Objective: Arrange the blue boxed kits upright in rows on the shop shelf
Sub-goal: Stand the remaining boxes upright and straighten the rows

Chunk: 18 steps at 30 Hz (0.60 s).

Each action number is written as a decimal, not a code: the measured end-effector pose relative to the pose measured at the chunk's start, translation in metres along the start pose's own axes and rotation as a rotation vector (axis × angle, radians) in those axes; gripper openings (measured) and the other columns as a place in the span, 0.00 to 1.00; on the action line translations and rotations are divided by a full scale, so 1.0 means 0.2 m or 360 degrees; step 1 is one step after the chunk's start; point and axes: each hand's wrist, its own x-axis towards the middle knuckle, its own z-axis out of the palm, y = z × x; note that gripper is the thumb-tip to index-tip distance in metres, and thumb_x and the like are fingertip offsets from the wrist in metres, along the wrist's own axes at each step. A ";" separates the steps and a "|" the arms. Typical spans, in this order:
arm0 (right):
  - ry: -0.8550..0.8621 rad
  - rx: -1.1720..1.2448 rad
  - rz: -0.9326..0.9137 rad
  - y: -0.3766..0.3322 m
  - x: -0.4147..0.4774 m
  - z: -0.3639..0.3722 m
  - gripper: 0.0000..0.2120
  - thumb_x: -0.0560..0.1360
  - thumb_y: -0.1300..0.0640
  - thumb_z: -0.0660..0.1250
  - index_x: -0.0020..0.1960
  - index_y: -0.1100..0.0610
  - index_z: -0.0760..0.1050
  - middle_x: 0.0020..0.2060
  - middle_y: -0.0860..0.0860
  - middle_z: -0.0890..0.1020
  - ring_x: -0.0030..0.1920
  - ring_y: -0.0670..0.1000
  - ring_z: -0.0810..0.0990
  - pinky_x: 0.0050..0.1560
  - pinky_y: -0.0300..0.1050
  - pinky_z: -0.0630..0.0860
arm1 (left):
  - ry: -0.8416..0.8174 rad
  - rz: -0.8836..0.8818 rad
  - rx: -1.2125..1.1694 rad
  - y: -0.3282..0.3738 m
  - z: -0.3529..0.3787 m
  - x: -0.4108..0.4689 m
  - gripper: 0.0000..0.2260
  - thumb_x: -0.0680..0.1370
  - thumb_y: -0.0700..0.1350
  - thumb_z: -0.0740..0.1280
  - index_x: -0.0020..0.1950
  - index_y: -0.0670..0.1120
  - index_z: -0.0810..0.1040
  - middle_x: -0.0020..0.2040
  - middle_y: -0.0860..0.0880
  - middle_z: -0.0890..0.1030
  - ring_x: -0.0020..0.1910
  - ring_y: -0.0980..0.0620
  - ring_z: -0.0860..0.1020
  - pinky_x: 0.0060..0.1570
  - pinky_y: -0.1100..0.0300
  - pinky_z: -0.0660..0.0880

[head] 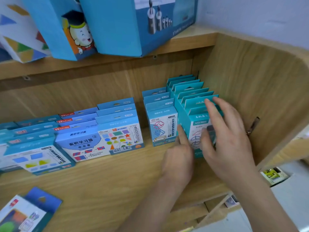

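Observation:
Several rows of blue boxed kits stand upright on the wooden shelf (pixel 108 181). The far-right row of teal kits (pixel 190 91) runs back to the shelf's rear wall. My right hand (pixel 224 139) lies spread over the front teal kit (pixel 197 124), thumb on its face and fingers across the top tabs. My left hand (pixel 178 158) presses an extended index finger against that kit's left side. Beside it stands a short row with a cube-frame kit (pixel 160 128) in front. Further left stand a shapes kit row (pixel 120 134) and more rows (pixel 83 143).
One kit (pixel 25 213) lies flat on the shelf's front left corner. The wooden side panel (pixel 250 81) closes the shelf just right of the teal row. Large blue boxes (pixel 117 22) stand on the shelf above. Bare board lies in front of the rows.

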 end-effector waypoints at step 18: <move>-0.0225 -0.0072 -0.0045 -0.02 0.04 0.03 0.31 0.77 0.45 0.55 0.76 0.56 0.56 0.76 0.54 0.58 0.77 0.52 0.51 0.74 0.56 0.55 | -0.0087 0.0182 -0.0126 -0.14 -0.15 -0.06 0.33 0.75 0.45 0.65 0.76 0.47 0.52 0.58 0.43 0.78 0.53 0.41 0.78 0.48 0.49 0.76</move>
